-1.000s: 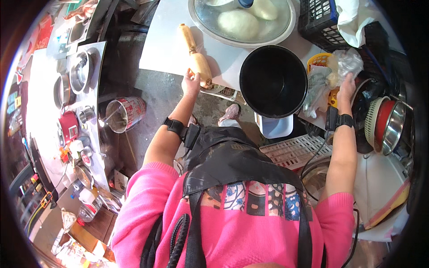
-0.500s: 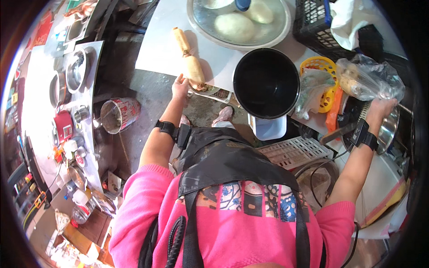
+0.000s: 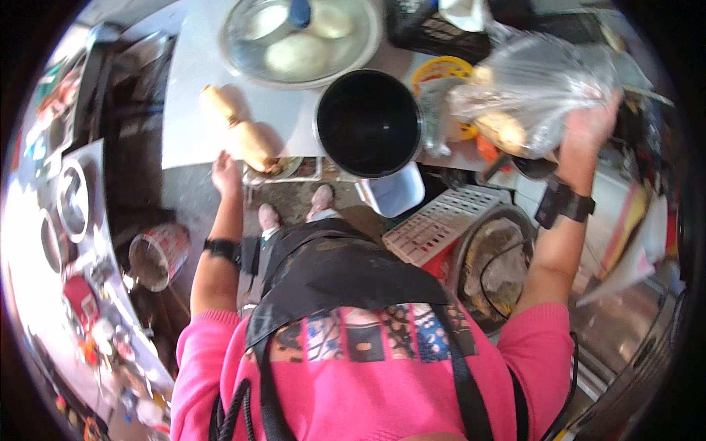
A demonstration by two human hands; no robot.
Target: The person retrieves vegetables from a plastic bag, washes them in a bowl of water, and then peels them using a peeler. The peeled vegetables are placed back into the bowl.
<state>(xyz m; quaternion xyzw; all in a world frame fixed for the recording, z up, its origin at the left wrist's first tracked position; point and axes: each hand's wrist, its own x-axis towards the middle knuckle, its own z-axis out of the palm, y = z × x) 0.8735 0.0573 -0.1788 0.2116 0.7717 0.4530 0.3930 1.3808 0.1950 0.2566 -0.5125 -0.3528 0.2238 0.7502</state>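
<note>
My right hand point(image 3: 588, 125) grips the gathered top of a clear plastic bag point(image 3: 540, 81), raised over the right part of the table. Pale brown, rounded pieces point(image 3: 500, 132) show through its lower side; I cannot tell their kind. At the table's near edge is my left hand point(image 3: 226, 174), holding nothing, its fingers loosely stretched and slightly blurred. Just beyond them lies a pale, two-segment lotus root point(image 3: 252, 145), its near end at the table edge. A deep black pot point(image 3: 368, 125) stands between my hands and holds no visible food.
Behind the pot is a wide, clear-covered basin point(image 3: 301, 51) with big pale lumps. A yellow basket point(image 3: 441, 68) and black crate point(image 3: 434, 33) stand to its right. Below are a white tub point(image 3: 397, 192), a white slatted crate point(image 3: 441, 220) and, leftward, a bucket point(image 3: 158, 257).
My right hand has lifted the plastic bag and swung it up and nearer the pot. The whole view has shifted right. My left hand stays near the lotus root's near end.
</note>
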